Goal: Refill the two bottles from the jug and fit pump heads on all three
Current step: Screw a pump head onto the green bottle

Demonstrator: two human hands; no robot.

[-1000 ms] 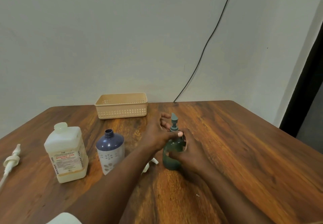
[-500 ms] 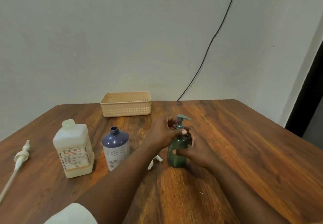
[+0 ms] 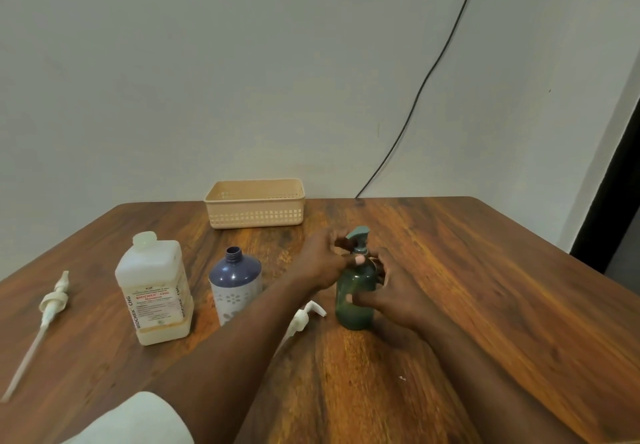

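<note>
Green bottle (image 3: 355,301) between both hands

Green bottle (image 3: 354,300) upright with pump head (image 3: 358,237), blue bottle (image 3: 234,286) uncapped, jug (image 3: 154,288) upright

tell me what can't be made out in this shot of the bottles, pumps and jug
- Green bottle, head view: the neck joint is covered by the left hand, so whether the green pump is screwed tight is hidden.
- White pump: its tube runs behind the left forearm.
- Jug: the label's small print is too small.
- Blue bottle: opaque, fill level unseen.
</note>
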